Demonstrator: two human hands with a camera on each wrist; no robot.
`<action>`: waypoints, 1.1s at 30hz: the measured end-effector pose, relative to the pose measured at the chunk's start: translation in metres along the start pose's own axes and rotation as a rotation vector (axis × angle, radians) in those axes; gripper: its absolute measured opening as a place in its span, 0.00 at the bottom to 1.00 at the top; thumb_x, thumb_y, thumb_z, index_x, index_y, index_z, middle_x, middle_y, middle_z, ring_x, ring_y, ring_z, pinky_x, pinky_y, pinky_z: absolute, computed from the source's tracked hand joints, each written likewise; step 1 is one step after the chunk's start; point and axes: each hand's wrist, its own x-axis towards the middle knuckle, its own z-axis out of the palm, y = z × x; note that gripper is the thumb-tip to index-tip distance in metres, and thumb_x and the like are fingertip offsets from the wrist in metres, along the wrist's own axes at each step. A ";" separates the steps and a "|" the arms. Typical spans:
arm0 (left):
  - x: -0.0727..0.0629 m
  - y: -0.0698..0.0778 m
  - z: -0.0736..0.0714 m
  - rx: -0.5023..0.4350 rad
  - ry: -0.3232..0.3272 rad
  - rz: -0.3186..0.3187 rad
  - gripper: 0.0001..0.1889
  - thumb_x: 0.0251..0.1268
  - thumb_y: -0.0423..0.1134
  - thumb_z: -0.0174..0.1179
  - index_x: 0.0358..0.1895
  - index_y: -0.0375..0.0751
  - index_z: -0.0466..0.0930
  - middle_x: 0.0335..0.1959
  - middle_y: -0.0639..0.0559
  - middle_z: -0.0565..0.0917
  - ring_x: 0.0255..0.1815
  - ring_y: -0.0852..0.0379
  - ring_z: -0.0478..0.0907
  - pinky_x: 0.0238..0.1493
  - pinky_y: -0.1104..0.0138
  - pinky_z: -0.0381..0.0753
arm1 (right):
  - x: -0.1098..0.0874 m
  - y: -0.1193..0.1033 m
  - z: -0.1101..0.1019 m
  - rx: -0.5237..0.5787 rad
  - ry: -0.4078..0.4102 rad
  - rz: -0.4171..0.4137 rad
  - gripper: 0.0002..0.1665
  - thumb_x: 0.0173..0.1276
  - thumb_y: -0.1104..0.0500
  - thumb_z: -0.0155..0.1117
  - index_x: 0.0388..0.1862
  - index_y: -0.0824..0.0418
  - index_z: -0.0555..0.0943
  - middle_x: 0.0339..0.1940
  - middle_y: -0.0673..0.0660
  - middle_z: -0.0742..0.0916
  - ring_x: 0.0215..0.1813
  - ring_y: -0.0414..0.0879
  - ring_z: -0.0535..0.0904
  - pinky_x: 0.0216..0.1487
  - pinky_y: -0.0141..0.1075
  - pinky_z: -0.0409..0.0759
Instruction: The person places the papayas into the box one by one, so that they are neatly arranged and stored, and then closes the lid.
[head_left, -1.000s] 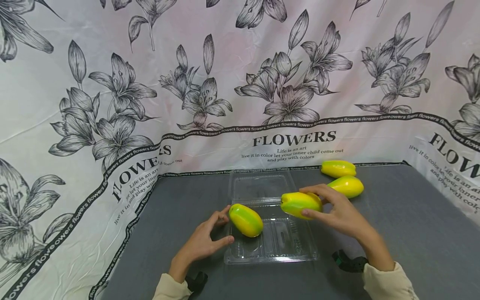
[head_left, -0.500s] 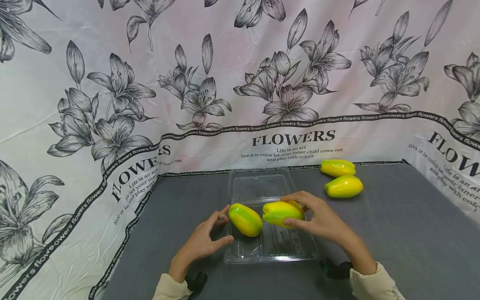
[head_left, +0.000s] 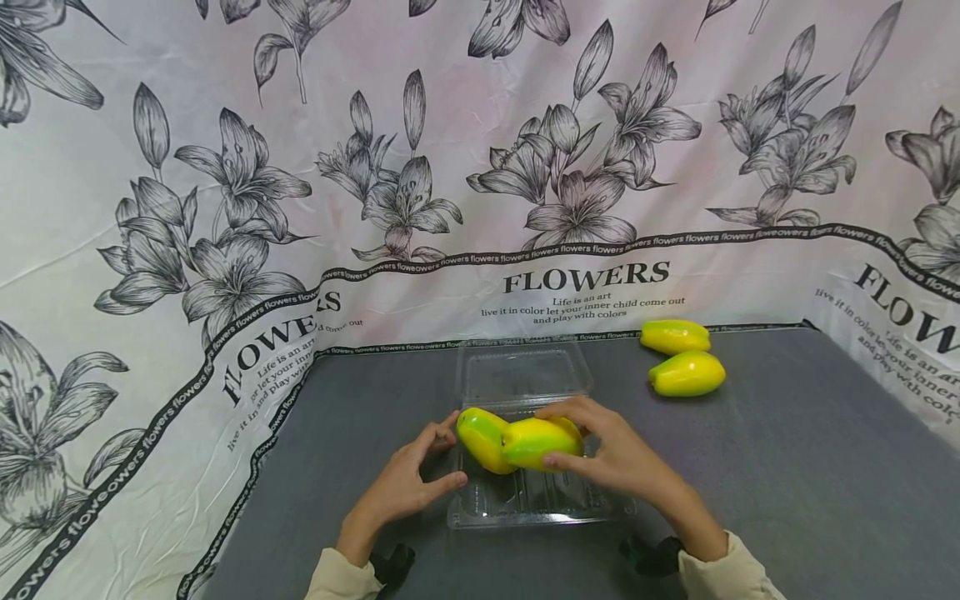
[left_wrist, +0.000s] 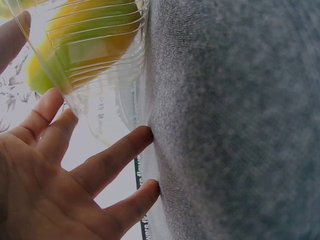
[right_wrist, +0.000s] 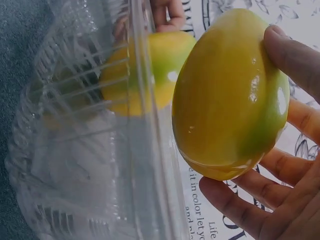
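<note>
My right hand (head_left: 611, 446) grips a yellow-green papaya (head_left: 536, 443) by its right end, thumb on the near side. In the right wrist view this papaya (right_wrist: 225, 100) is above the rim of the clear plastic clamshell box (right_wrist: 75, 165). A second papaya (head_left: 480, 433) rests in the left part of the box, partly hidden behind the held one. My left hand (head_left: 405, 479) is spread at the box's left side. In the left wrist view some fingertips of the left hand (left_wrist: 65, 170) touch the box's rim, and others reach the grey tabletop.
Two more papayas lie at the back right, one (head_left: 675, 337) behind the other (head_left: 687, 373). The box's lid (head_left: 525, 371) is folded back flat toward the rear. A flower-printed cloth (head_left: 420, 300) rises behind the grey table (head_left: 787, 467).
My right hand has carried its papaya leftward and nearer, from the box's right side to over its middle, overlapping the other papaya. The left hand has stayed in place.
</note>
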 end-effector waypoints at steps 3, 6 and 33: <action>-0.001 0.000 0.000 0.002 -0.003 0.006 0.23 0.67 0.50 0.69 0.56 0.50 0.69 0.82 0.62 0.59 0.70 0.45 0.76 0.69 0.36 0.70 | 0.000 -0.002 0.003 0.001 -0.001 0.015 0.30 0.62 0.47 0.77 0.63 0.46 0.81 0.57 0.46 0.84 0.47 0.36 0.77 0.47 0.34 0.81; -0.002 0.000 0.000 -0.001 -0.006 0.006 0.22 0.67 0.50 0.68 0.57 0.51 0.69 0.82 0.61 0.59 0.70 0.44 0.76 0.69 0.36 0.70 | 0.000 -0.002 0.005 0.000 0.001 0.024 0.30 0.61 0.47 0.78 0.62 0.48 0.81 0.58 0.45 0.84 0.48 0.37 0.77 0.48 0.34 0.81; -0.001 -0.004 -0.002 -0.049 -0.025 0.064 0.17 0.75 0.51 0.59 0.58 0.48 0.70 0.82 0.58 0.60 0.69 0.40 0.76 0.67 0.37 0.73 | 0.003 -0.014 0.041 0.116 -0.085 -0.022 0.27 0.65 0.46 0.75 0.61 0.47 0.80 0.54 0.46 0.84 0.48 0.38 0.78 0.45 0.34 0.82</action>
